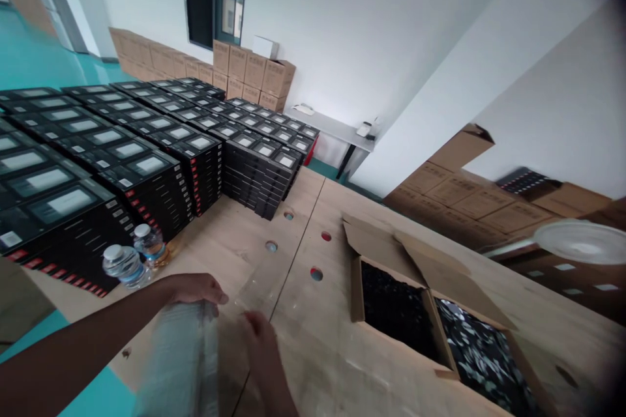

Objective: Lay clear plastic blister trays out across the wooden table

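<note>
And here are both hands low over the wooden tabletop (306, 234), working at a pale, see-through-looking bundle (176, 358), blurred, standing at the near edge just below them. The left hand (198, 288) is curled tight on the bundle's top end, thumb pointing across to the right. The right hand (263, 332) is just beside it, thumb and forefinger drawn close, too smeared to tell whether it pinches anything. Clear film (259, 280) lies on the wood just beyond.

Now to the print! Stacks of flat black boxes (259, 172) fill the left side, each top carrying a big pale panel and a small white sticker; red patches and white labels run down the edges, all too small to read. Two capped bottles (124, 266) stand against the nearest stack, blue on their labels, wording lost in the blur.

Over by the wall, brown cartons (254, 70) show dark printed characters, unreadable at this range, with more printed cartons (464, 199) off to the right. And on the right of the tabletop, two open cardboard boxes (376, 241), flaps out: black contents in one, glossy black-and-white pieces in the other.
</note>
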`<action>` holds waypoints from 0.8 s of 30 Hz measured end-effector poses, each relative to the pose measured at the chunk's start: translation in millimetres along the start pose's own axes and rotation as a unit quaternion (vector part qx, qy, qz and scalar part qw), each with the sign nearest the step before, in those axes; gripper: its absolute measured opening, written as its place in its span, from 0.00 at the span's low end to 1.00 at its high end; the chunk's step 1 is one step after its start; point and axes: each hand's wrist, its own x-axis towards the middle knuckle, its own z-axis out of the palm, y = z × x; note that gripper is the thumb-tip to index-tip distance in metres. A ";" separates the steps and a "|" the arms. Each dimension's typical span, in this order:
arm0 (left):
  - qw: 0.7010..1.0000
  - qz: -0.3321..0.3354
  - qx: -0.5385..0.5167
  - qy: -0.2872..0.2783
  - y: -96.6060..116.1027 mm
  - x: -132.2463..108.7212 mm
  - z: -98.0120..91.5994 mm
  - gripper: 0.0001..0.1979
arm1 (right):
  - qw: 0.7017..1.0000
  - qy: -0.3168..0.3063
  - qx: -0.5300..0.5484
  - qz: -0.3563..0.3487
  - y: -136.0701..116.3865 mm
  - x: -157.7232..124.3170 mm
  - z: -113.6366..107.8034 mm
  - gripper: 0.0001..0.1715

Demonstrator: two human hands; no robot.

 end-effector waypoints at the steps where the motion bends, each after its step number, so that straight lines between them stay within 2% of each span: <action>1: 1.000 0.001 -0.001 0.000 -0.1 2.2 0.6 0.23 | 0.999 -0.053 0.011 0.002 -9.8 -12.1 15.4 0.11; 3: 1.000 0.010 -0.005 -0.006 -2.0 6.3 0.1 0.23 | 0.996 -0.086 0.038 -0.001 -24.6 -30.3 34.4 0.08; 6: 0.999 0.026 -0.009 -0.015 -5.7 8.7 -3.8 0.23 | 0.993 -0.072 0.091 0.020 -32.8 -39.7 38.1 0.07; 11: 0.999 0.040 -0.011 -0.013 -4.0 4.6 -8.3 0.24 | 0.975 -0.051 0.199 0.082 -20.8 -35.9 38.6 0.13; 14: 0.999 0.023 -0.026 0.005 -2.5 3.3 -7.5 0.30 | 0.956 -0.008 0.276 0.102 -4.7 -33.7 35.6 0.17; 15: 0.999 0.015 -0.033 0.008 -3.1 2.7 -7.2 0.31 | 0.948 0.011 0.300 0.106 2.2 -31.2 27.8 0.18; 17: 0.999 0.000 -0.052 0.008 -6.0 0.6 -6.9 0.32 | 0.933 0.056 0.337 0.109 18.3 -21.7 -2.1 0.19; 20: 0.996 -0.004 -0.088 0.013 -12.5 -4.1 -7.4 0.27 | 0.928 0.144 0.325 0.109 43.6 1.7 -72.9 0.23; 22: 0.995 -0.005 -0.098 0.014 -15.7 -6.9 -7.4 0.25 | 0.944 0.198 0.242 0.103 56.8 19.3 -120.9 0.26; 24: 0.995 -0.003 -0.097 0.011 -17.0 -8.7 -6.8 0.23 | 0.961 0.242 0.096 0.094 64.1 34.9 -158.4 0.26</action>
